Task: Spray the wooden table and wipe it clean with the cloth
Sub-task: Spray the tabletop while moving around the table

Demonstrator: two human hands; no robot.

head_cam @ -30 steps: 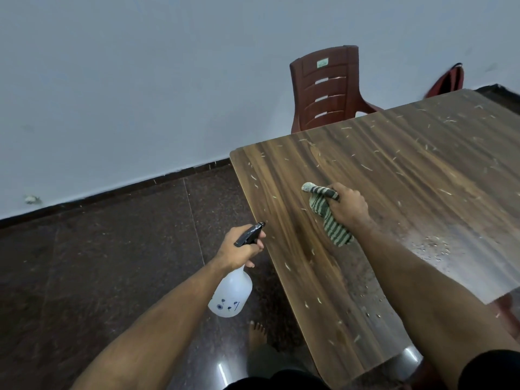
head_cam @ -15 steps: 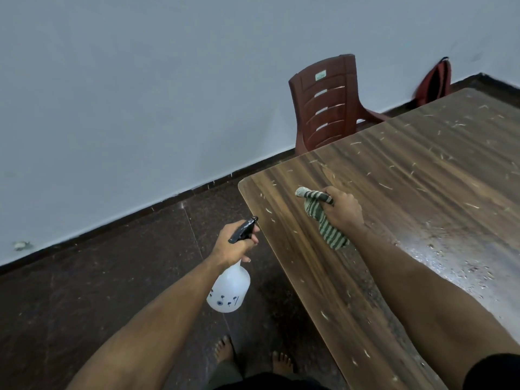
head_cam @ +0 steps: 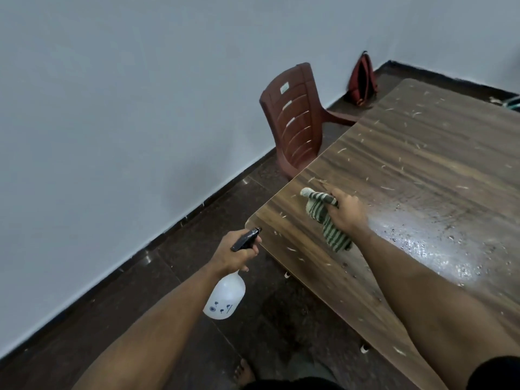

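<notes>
The wooden table [head_cam: 416, 170] fills the right side, strewn with pale shavings and wet with shiny droplets near its middle. My right hand [head_cam: 347, 213] grips a bunched green-and-white striped cloth [head_cam: 323, 215] held against the tabletop near the left corner. Off the table's left edge, my left hand [head_cam: 235, 253] holds a white spray bottle [head_cam: 225, 298] by its black trigger head, the nozzle pointing toward the corner and the bottle body hanging over the floor.
A reddish-brown plastic chair [head_cam: 295, 116] stands against the table's far left edge. A red backpack [head_cam: 361, 78] leans on the white wall behind it. Dark tiled floor [head_cam: 157, 291] lies on the left; a bare foot [head_cam: 243, 374] shows at the bottom.
The view has swung right and tilted, showing more of the table and the backpack. Both hands keep their holds, the cloth staying near the left corner.
</notes>
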